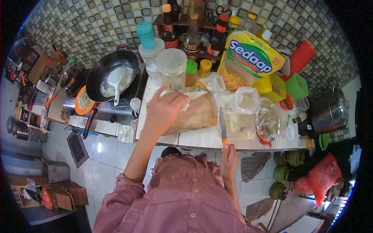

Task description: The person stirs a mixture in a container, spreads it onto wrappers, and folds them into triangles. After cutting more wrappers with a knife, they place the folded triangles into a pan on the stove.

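My left hand (pixel 165 110) hovers over the left part of a wooden cutting board (pixel 198 116), fingers apart and slightly bent. Beneath its fingertips a pale flat piece (pixel 186 105) is partly hidden, and I cannot make out whether the fingers touch it. In my right hand (pixel 229 157) is a knife (pixel 222 124), gripped by its yellow handle. Its blade points up and away from me, just right of the board. Beside the blade, a clear plastic bag or sheet with something pale yellow (pixel 239 123) lies on the white counter (pixel 194 140).
To the left, a black wok (pixel 95 81) with a white slotted spatula (pixel 116 79) sits on the stove, beside an orange plate (pixel 82 101). Clear jars (pixel 171 68) and sauce bottles (pixel 192 37) line the back. A Sedaap packet (pixel 250 56) and a green container (pixel 297 85) stand right.
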`<state>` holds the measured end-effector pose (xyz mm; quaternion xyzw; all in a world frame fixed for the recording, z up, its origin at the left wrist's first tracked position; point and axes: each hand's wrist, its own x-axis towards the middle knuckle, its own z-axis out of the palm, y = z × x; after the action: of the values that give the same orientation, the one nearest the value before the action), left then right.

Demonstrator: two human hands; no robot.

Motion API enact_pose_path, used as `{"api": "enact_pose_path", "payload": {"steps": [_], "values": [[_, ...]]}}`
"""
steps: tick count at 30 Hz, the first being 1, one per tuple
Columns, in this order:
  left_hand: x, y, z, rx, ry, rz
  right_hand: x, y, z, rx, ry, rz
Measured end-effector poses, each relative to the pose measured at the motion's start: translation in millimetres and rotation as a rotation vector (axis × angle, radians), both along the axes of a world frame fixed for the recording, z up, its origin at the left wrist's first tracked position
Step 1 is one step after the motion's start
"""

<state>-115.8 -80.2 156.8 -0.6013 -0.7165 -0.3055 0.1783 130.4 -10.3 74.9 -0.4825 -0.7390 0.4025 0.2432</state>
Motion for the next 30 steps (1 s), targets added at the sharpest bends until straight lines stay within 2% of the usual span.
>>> {"api": "enact_pose_path", "payload": {"steps": [1, 4, 6, 8, 11, 16, 23, 30], "values": [[2, 7, -15, -0.019, 0.098, -0.034, 1, 0, 0, 0.003, 0.001, -0.008], [22, 13, -72, -0.116, 0.114, -0.048, 2, -3, -3, 0.02, -0.009, -0.013], [39, 8, -107, -0.119, 0.075, -0.047, 2, -4, -4, -0.019, -0.007, 0.0], [46, 2, -120, -0.123, 0.033, -0.041, 0, -4, -5, -0.018, 0.009, 0.01], [46, -6, -122, -0.121, -0.039, -0.065, -6, -5, -6, -0.024, 0.006, 0.039], [49, -9, -106, -0.09, -0.234, 0.17, -19, -6, -4, -0.011, -0.005, 0.075], [56, -5, -115, -0.074, -0.131, 0.159, -39, -12, -21, 0.123, -0.046, 0.129], [58, -9, -114, -0.054, -0.248, 0.105, -48, -17, -23, 0.201, -0.238, 0.176]]}}
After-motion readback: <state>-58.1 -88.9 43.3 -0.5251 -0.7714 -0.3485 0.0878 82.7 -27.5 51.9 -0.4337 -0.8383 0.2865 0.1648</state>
